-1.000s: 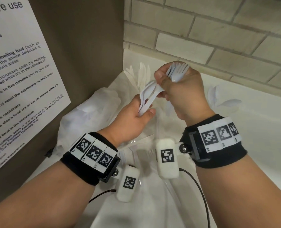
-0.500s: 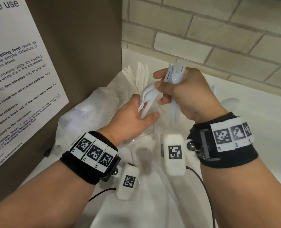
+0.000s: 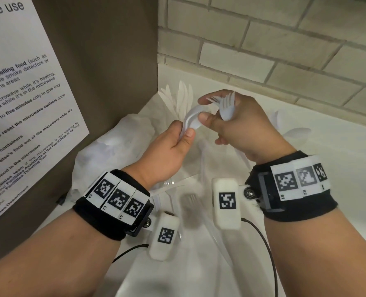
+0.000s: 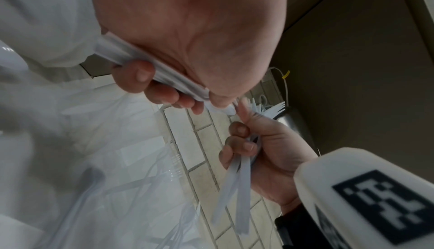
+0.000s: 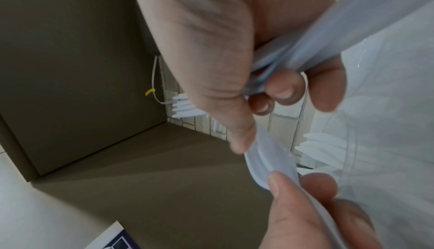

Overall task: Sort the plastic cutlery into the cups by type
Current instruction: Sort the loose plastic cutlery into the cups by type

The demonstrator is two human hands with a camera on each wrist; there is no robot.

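My left hand [image 3: 185, 135] pinches a nested stack of white plastic spoons [image 3: 191, 121] by the necks, bowls pointing up and away. In the left wrist view their handles [image 4: 150, 67] run under my palm. My right hand [image 3: 209, 113] grips a bunch of white forks [image 3: 226, 108], tines up, and its thumb rests on the top spoon bowl [image 5: 270, 160]. The fork handles [image 4: 234, 188] hang below that fist. A cluster of white knives [image 3: 182, 97] stands upright behind the hands; the cup holding them is hidden.
A crumpled clear plastic bag [image 3: 117, 142] with loose cutlery [image 3: 190, 200] lies on the white counter [image 3: 338, 189] under my hands. More white spoons [image 3: 293, 131] sit at the right. A brown cabinet side [image 3: 105, 61] stands left, a brick wall [image 3: 263, 50] behind.
My left hand, which had loosened under the spoons, now pinches them again. My right hand has turned so the forks tilt, and its thumb has slid onto the spoon bowl.
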